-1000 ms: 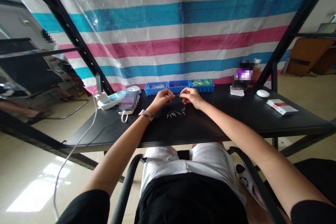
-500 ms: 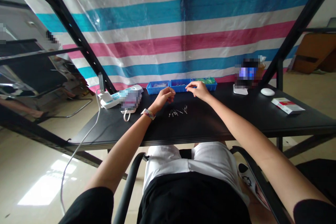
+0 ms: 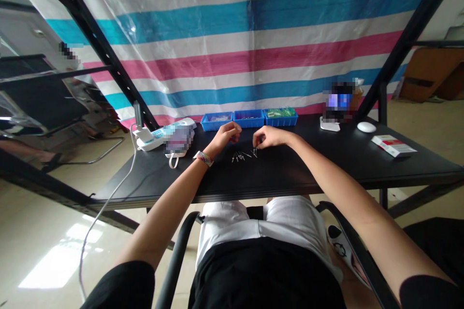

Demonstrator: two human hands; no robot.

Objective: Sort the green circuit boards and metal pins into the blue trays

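Observation:
Several small, thin, silvery pin-like pieces (image 3: 239,156) lie loosely grouped on the black table in front of me. My right hand (image 3: 270,137) is low over the right end of this group, fingers pinched and pointing down. At its fingertips is a thin silvery pin (image 3: 254,152), partly hidden by the fingers. My left hand (image 3: 226,136) hovers to the left, behind the pieces, with thumb and fingers curled together. Whatever it holds, if anything, is too small to make out. A striped band circles the left wrist.
Three joined blue bins (image 3: 248,123) line the table's back; the right one contains a green packet (image 3: 281,113). At left are a white power strip (image 3: 150,141) with a cable and a blurred pouch (image 3: 178,141). A white mouse (image 3: 366,127) and a small box (image 3: 393,146) lie right.
My right hand has come down and toward me from in front of the blue bins to the silvery pieces. My left hand has barely moved. The view has shifted slightly.

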